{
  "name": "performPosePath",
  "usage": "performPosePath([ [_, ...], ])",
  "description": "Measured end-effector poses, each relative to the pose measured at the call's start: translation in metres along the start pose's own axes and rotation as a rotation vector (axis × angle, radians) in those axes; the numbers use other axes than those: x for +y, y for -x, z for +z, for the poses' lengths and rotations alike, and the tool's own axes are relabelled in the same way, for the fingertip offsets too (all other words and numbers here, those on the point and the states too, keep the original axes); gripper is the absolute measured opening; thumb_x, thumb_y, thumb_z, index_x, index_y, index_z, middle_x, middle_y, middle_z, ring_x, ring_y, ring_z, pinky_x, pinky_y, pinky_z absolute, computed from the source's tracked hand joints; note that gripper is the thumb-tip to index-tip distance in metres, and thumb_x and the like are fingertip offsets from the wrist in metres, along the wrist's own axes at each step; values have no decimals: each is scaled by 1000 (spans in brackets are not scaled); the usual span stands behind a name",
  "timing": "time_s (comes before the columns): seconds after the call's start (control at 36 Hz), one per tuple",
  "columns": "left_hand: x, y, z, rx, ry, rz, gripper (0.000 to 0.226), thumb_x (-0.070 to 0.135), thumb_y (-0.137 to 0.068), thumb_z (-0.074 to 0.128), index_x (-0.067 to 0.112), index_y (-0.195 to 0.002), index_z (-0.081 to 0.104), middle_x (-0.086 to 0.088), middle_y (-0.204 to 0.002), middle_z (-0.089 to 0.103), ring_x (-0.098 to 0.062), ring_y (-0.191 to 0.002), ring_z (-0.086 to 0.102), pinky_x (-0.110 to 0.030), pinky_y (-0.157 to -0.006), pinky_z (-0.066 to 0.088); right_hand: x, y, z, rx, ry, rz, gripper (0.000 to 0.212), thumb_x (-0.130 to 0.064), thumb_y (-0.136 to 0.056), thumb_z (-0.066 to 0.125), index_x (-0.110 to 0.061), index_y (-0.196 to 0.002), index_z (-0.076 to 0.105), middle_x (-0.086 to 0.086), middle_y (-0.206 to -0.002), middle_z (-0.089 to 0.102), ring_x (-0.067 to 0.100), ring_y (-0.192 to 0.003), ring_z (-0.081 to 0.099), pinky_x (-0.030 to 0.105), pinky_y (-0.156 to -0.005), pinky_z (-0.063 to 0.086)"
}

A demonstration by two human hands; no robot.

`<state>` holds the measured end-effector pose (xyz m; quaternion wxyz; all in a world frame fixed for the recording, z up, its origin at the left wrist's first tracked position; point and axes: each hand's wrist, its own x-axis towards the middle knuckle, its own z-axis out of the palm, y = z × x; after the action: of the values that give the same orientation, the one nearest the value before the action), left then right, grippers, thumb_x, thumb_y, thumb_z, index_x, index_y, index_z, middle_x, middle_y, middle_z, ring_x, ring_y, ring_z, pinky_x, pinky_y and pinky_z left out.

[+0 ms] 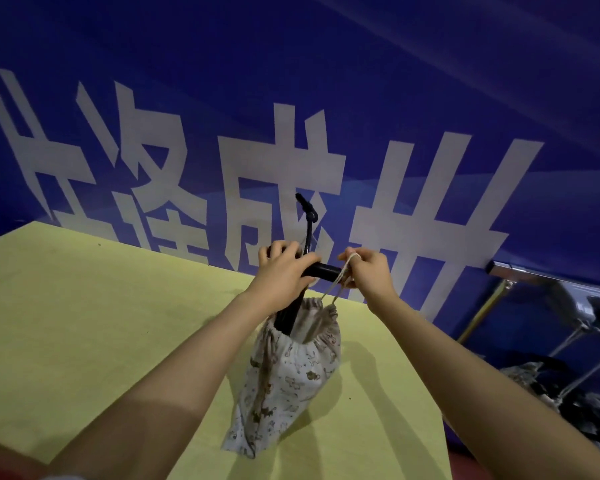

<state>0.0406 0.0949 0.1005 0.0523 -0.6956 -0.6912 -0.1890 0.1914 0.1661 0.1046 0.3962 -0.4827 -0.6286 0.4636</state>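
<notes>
The printed cloth bag stood on the yellow table, near its right edge, leaning so that its gathered mouth pointed toward 1 o'clock. A black tool stuck up out of that mouth. It may have been a small hand pump, though the dim light left that unsure. Its crossbar handle lay level above the bag, and a thin black hose rose from it toward 12 o'clock.

The left hand gripped the handle at its 9 o'clock end, fingers curled over the top of the bar. The right hand, at 3 o'clock of the handle, pinched the pale cord between thumb and bent fingers. The cord ran taut from there down to the bag's mouth at 7 o'clock.

Behind the table, from 9 to 3 o'clock, hung a blue banner with large white characters. At 3 o'clock of the bag, off the table, stood shiny metal tubes.
</notes>
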Motion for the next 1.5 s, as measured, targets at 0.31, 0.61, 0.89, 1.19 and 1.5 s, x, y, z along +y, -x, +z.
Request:
performPosePath([
  [0.31, -12, -5, -27, -3, 152, 3, 28, 28, -94, 52, 29, -122, 48, -1, -116, 42, -25, -120, 31, -38, -105, 21, -45, -11, -11, 102, -117, -6, 19, -6, -93, 53, -2, -78, 63, -1, -59, 55, 12, -51, 42, 24, -49, 34],
  [0.61, 14, -2, -17, -27, 300, -121, 34, 48, -95, 38, 23, -107, 57, -1, -111, 51, -21, -123, 36, -42, -115, 11, -100, 2, 8, 169, 169, -389, 44, -22, -91, 59, -14, -51, 43, -2, -46, 40, 7, -42, 37, 23, -50, 36],
  [0.89, 27, -14, -21, -37, 468, -318, 39, 38, -85, 57, 26, -121, 50, -7, -118, 53, -26, -126, 32, -41, -114, 21, -131, 13, 14, 255, 84, -534, 52, -24, -93, 57, -18, -46, 36, -9, -34, 32, 7, -36, 32, 23, -49, 31],
  [1.19, 29, -14, -10, -56, 231, -317, 51, 60, -93, 31, 20, -100, 62, -7, -123, 55, -24, -131, 32, -40, -118, 10, -125, 21, 18, 227, -66, -480, 53, -25, -97, 50, 15, -64, 59, -5, -38, 43, 3, -32, 40, 8, -45, 39],
  [1.5, 52, -12, -13, -89, 234, -297, 18, 34, -94, 36, 21, -91, 47, -4, -104, 51, -28, -122, 35, -40, -115, 7, -122, 43, -4, 351, 157, -688, 45, -19, -97, 52, -9, -53, 52, 13, -48, 54, 26, -45, 53, 34, -50, 47],
])
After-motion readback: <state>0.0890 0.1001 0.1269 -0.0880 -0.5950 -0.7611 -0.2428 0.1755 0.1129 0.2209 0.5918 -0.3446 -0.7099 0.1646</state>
